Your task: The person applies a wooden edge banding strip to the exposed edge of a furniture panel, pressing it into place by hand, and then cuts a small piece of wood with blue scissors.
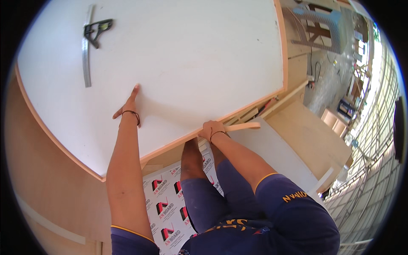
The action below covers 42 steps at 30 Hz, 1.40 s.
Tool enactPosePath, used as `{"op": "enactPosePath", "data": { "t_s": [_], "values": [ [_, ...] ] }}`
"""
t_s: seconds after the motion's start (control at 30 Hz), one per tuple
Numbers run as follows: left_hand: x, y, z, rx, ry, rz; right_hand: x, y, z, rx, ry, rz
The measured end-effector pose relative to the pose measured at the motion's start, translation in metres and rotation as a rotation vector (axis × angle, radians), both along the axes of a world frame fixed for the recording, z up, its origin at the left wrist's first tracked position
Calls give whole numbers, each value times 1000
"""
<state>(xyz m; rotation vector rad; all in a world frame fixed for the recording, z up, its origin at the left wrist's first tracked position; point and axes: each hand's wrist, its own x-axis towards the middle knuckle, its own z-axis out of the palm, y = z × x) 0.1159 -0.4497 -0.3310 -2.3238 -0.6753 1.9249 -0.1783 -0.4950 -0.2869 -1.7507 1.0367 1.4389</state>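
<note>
A large white panel (204, 55) with peach-coloured edging lies in front of me. On its surface my left hand (130, 104) rests with fingers stretched out, holding nothing. My right hand (212, 129) is closed at the panel's near edge, on a peach edging strip (243, 126). The strip's loose end sticks out to the right of that hand, away from the panel; the part under my fingers is hidden. A combination square (98, 32) with a black head and a steel rule lies at the panel's far left, beyond my left hand.
Below the near edge lies a white board with a repeated red and black print (163, 208). Bare wooden boards (308, 127) are stacked at right. Farther back stand a blue-grey stool (335, 29) and clear plastic sheeting (325, 80). A metal grille (376, 106) runs along the right.
</note>
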Motion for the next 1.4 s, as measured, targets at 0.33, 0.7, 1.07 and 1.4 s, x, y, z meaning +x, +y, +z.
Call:
{"op": "enactPosePath", "data": {
  "t_s": [0.33, 0.7, 1.07, 1.4],
  "values": [
    [-1, -8, 6, -36, -47, 359, -19, 1, -11, 35, -144, -98],
    [-19, -19, 17, -85, -94, 257, -33, 0, -8, 41, -234, -131],
    [-65, 43, -39, -423, -1074, -710, -136, -68, 3, -141, -507, -48],
    [-251, 67, 7, -1199, -460, -1355, -147, -70, 2, -328, -559, 75]
  ]
}}
